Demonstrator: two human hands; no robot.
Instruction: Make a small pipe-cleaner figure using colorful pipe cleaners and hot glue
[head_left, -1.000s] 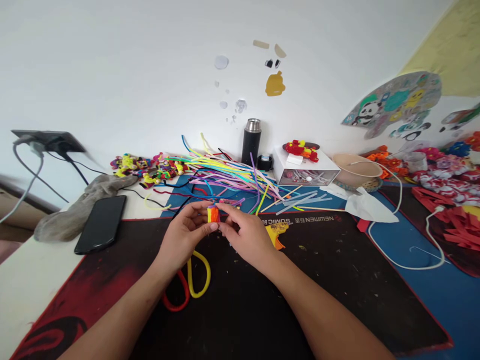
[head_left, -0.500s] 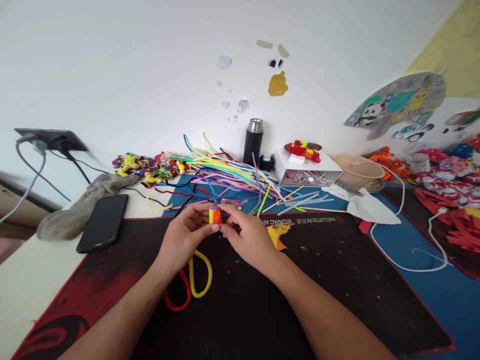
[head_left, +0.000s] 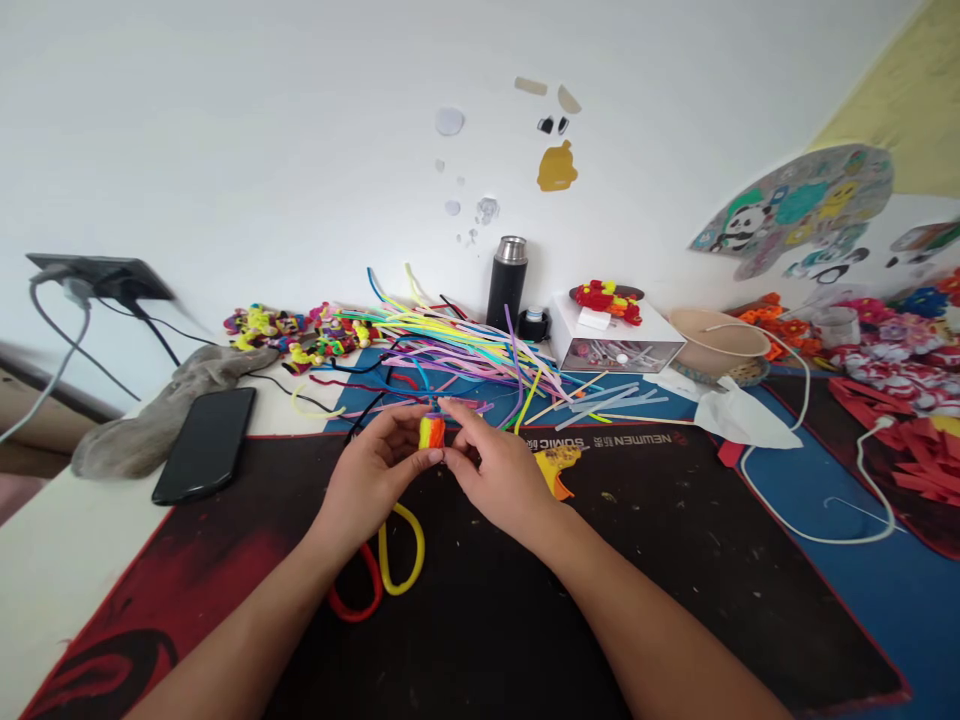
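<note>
- The small piece, a stubby block of yellow and orange, is between your two hands, raised over the far part of the dark mat.
- It looks upright, with its yellow side towards your left hand and its orange side towards your right hand; a bit of blue shows just above its top.
- Your left hand has it: the thumb is at the lower front edge and the fingers curl round its left side and behind, closed to a light pinch.
- Your right hand is part-closed, its index fingertip by the top of the piece and its thumb by the lower right corner, leaving a small gap between them. You seem to be steadying or shaping the piece with it, but whether those fingers grip it, I cannot tell.
- Nearer you on the mat, the yellow loop lies just beside the red loop, which your left forearm partly hides.
- Right of your right hand is a yellow-and-orange scrap.
- Beyond your hands, the loose fuzzy sticks lie in a tangled heap, with the black flask standing behind and the white box to its right.
- Off to your left, the phone overlaps the mat's edge.
</note>
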